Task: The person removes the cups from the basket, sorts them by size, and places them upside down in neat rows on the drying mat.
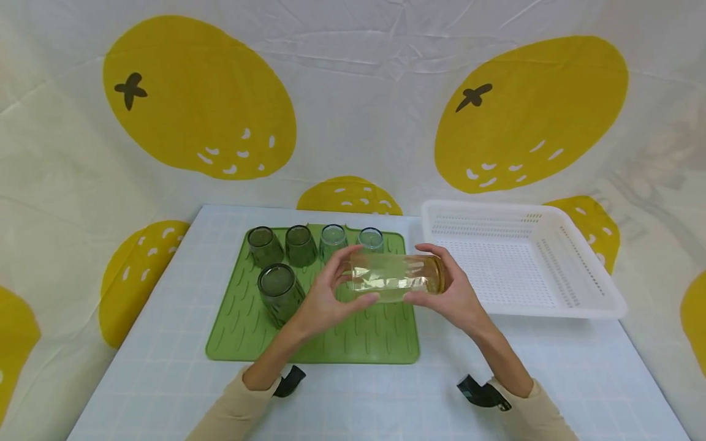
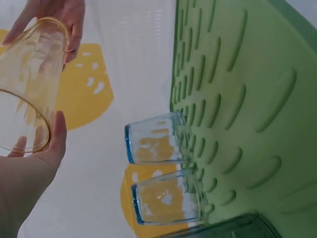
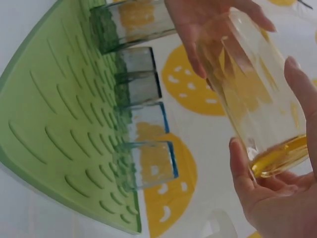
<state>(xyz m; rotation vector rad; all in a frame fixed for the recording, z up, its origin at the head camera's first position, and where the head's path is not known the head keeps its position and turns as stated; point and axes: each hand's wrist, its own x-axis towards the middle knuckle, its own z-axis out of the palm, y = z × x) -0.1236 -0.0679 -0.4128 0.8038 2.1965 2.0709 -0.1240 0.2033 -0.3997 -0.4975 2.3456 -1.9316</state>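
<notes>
A tall, clear amber drinking glass (image 1: 393, 277) lies sideways in the air over the green drying mat (image 1: 353, 346). My left hand (image 1: 324, 299) holds its open-rim end, with thumb below and fingers above in the head view. At the thick-bottomed end, my right hand (image 1: 456, 295) grips it the same way. The right wrist view shows the amber base (image 3: 282, 156) between right thumb and fingers. Behind the glass, two pale blue tumblers (image 1: 333, 237) stand upside down at the mat's back edge.
Two small dark tumblers (image 1: 265, 248) share that back row, on the left. A larger dark green glass (image 1: 280, 295) stands upside down in front of them. Right of the mat sits a white perforated plastic basket (image 1: 573, 311). A fruit-print curtain (image 1: 364, 122) hangs behind the table.
</notes>
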